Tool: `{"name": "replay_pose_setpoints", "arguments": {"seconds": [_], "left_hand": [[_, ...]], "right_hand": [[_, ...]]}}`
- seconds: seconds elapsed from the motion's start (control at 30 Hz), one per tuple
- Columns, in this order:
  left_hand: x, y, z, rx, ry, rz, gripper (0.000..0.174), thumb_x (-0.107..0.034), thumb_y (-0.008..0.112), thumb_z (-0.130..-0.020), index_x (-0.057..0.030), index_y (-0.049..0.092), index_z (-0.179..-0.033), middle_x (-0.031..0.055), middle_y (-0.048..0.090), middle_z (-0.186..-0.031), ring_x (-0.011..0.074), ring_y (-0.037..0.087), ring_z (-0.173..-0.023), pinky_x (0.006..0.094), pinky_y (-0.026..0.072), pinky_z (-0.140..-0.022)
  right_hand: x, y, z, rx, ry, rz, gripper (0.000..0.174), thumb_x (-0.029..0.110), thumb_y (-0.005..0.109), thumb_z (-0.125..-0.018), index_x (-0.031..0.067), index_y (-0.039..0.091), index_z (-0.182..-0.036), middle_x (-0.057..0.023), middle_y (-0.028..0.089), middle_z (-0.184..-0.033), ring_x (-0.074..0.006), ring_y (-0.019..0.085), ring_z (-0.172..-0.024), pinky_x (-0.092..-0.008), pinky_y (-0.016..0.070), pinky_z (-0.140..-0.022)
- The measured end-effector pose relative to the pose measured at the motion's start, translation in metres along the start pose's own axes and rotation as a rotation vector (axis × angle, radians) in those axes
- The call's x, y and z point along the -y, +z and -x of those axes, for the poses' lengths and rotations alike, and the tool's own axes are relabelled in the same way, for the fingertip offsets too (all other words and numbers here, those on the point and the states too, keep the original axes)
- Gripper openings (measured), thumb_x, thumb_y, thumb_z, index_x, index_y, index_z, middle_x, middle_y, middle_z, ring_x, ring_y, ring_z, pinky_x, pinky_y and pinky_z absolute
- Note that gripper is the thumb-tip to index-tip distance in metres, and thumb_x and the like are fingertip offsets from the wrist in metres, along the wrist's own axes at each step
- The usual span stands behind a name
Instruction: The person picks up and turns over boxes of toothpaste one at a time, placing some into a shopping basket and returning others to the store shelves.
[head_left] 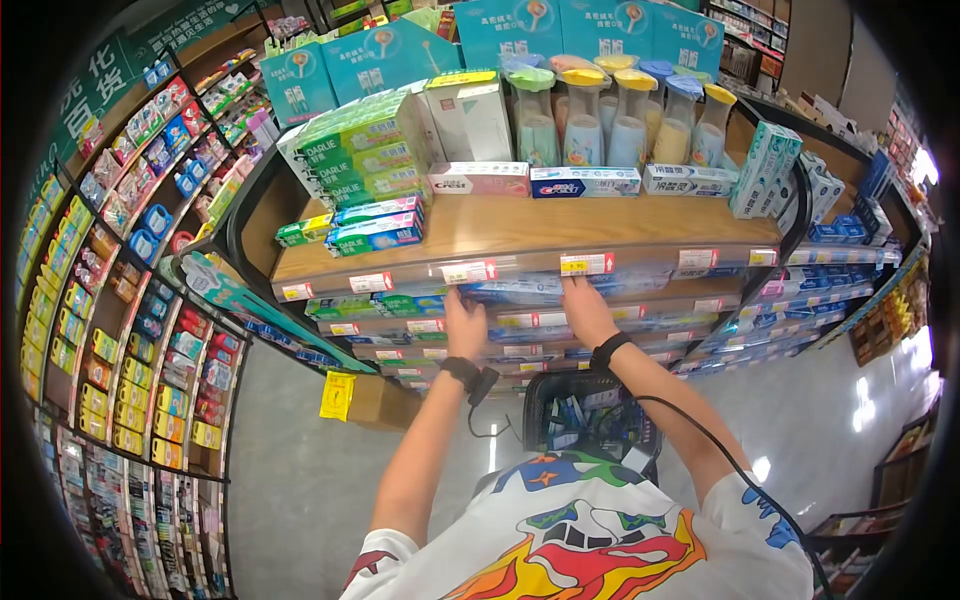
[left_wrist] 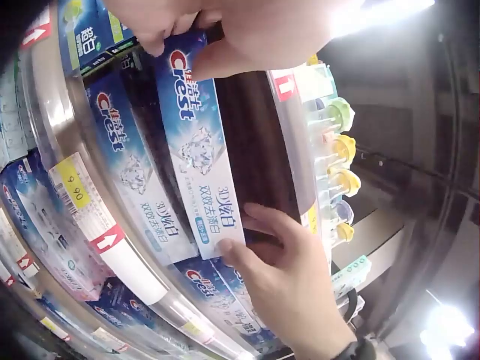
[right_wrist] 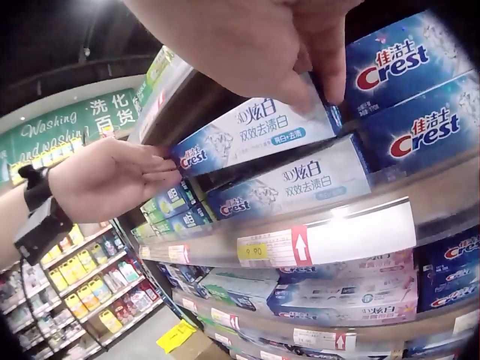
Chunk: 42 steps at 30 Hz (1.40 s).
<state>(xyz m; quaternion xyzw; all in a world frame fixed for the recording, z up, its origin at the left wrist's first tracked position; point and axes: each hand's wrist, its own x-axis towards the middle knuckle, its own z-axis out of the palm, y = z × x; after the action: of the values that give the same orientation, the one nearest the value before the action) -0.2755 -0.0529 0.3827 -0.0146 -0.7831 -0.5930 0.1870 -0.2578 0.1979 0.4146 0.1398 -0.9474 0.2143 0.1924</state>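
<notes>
A blue-and-white Crest toothpaste box (left_wrist: pixel 199 150) spans the gap between my two hands on the shelf below the top board. My left hand (head_left: pixel 466 325) pinches one end, and my right hand (head_left: pixel 590 312) grips the other with thumb and fingers. Beneath it lies a matching Crest box (right_wrist: pixel 289 187), with a dark wedge of space between the two. Darker blue Crest boxes (right_wrist: pixel 420 105) are stacked beside my right hand. Near my left hand sit green-and-blue toothpaste boxes (right_wrist: pixel 180 217). In the head view the shelf's front edge partly covers the held box.
A price rail (right_wrist: pixel 330 244) runs along the shelf front. The top board (head_left: pixel 560 225) carries Darlie boxes (head_left: pixel 360 150), Crest boxes (head_left: pixel 585 182) and several lidded jugs (head_left: pixel 630 120). Below my arms stands a dark basket (head_left: pixel 540 385) with goods inside, and a carton (head_left: pixel 390 402) to its left.
</notes>
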Motion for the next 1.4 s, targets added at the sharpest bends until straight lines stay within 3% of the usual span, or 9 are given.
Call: {"name": "replay_pose_setpoints", "arguments": {"seconds": [0.23,0.5,0.6,0.7,0.93,1.13,1.23,1.33,1.4], "left_hand": [[-0.014,0.004,-0.019,0.086,0.039,-0.163,0.044,-0.007,0.064,-0.087,0.0089,0.050,-0.126,0.0284,0.056,-0.124,0.0414,0.054,-0.118,0.0435,0.0422,-0.099],[0.021,0.019,-0.043,0.055,0.107,-0.222,0.027,-0.012,0.060,-0.089,0.0120,0.066,-0.102,0.0308,0.069,-0.095,0.0439,0.067,-0.092,0.0471,0.0491,-0.084],[0.008,0.017,-0.046,0.177,-0.209,-0.157,0.034,-0.006,0.059,-0.083,0.0044,0.065,-0.114,0.0305,0.064,-0.114,0.0493,0.056,-0.111,0.0488,0.0422,-0.100],[0.026,0.027,-0.048,0.059,-0.017,-0.089,0.032,-0.005,0.057,-0.081,0.0045,0.066,-0.110,0.0308,0.065,-0.109,0.0501,0.057,-0.110,0.0502,0.0429,-0.099],[0.060,0.039,-0.062,0.242,0.247,-0.555,0.026,-0.009,0.054,-0.079,0.0003,0.067,-0.100,0.0286,0.066,-0.104,0.0515,0.058,-0.100,0.0567,0.0444,-0.092],[0.038,0.046,-0.056,0.209,0.214,-0.522,0.028,-0.013,0.059,-0.080,-0.0007,0.066,-0.104,0.0285,0.065,-0.108,0.0512,0.056,-0.106,0.0601,0.0411,-0.095],[0.041,0.053,-0.046,0.219,0.194,-0.523,0.038,-0.015,0.063,-0.080,0.0013,0.064,-0.114,0.0312,0.062,-0.115,0.0520,0.051,-0.116,0.0601,0.0374,-0.102],[0.041,0.057,-0.039,0.312,0.090,-0.573,0.051,-0.012,0.065,-0.081,0.0078,0.057,-0.127,0.0363,0.053,-0.128,0.0532,0.042,-0.128,0.0571,0.0319,-0.111],[0.019,0.052,-0.021,0.197,0.256,-0.503,0.043,-0.007,0.063,-0.083,0.0074,0.058,-0.124,0.0358,0.054,-0.129,0.0516,0.048,-0.123,0.0554,0.0365,-0.109]], "right_hand": [[0.010,0.016,-0.019,0.065,0.034,0.130,0.015,-0.003,0.055,-0.082,-0.0041,0.065,-0.093,-0.0278,0.066,-0.089,-0.0443,0.067,-0.085,-0.0507,0.0575,-0.069],[0.013,0.038,-0.023,0.007,0.049,0.120,0.010,0.003,0.061,-0.076,-0.0015,0.070,-0.076,-0.0251,0.067,-0.076,-0.0430,0.067,-0.077,-0.0510,0.0537,-0.076],[0.017,0.049,-0.027,-0.079,-0.021,0.121,0.011,0.007,0.063,-0.074,0.0002,0.072,-0.074,-0.0236,0.067,-0.075,-0.0427,0.066,-0.077,-0.0495,0.0506,-0.082],[0.015,0.059,-0.031,-0.057,-0.017,0.089,0.011,0.007,0.063,-0.073,-0.0013,0.071,-0.072,-0.0242,0.067,-0.073,-0.0436,0.065,-0.074,-0.0521,0.0501,-0.079],[0.022,0.079,-0.041,-0.011,0.041,0.269,0.016,0.016,0.064,-0.075,0.0045,0.072,-0.068,-0.0184,0.069,-0.069,-0.0364,0.069,-0.069,-0.0491,0.0508,-0.070],[0.037,0.068,-0.042,0.064,0.077,0.372,0.031,0.018,0.063,-0.077,0.0010,0.073,-0.100,-0.0247,0.071,-0.106,-0.0381,0.067,-0.103,-0.0442,0.0493,-0.091],[0.041,0.058,-0.040,0.283,0.109,0.255,0.045,0.018,0.060,-0.080,-0.0031,0.064,-0.120,-0.0276,0.063,-0.126,-0.0412,0.058,-0.120,-0.0478,0.0434,-0.104],[0.033,0.070,-0.030,0.033,-0.078,0.215,0.043,0.011,0.059,-0.083,-0.0047,0.060,-0.123,-0.0271,0.061,-0.125,-0.0421,0.055,-0.121,-0.0501,0.0424,-0.107],[0.037,0.048,-0.014,0.003,-0.125,-0.043,0.041,0.008,0.059,-0.084,-0.0052,0.057,-0.123,-0.0260,0.060,-0.124,-0.0420,0.054,-0.122,-0.0485,0.0425,-0.107]]}}
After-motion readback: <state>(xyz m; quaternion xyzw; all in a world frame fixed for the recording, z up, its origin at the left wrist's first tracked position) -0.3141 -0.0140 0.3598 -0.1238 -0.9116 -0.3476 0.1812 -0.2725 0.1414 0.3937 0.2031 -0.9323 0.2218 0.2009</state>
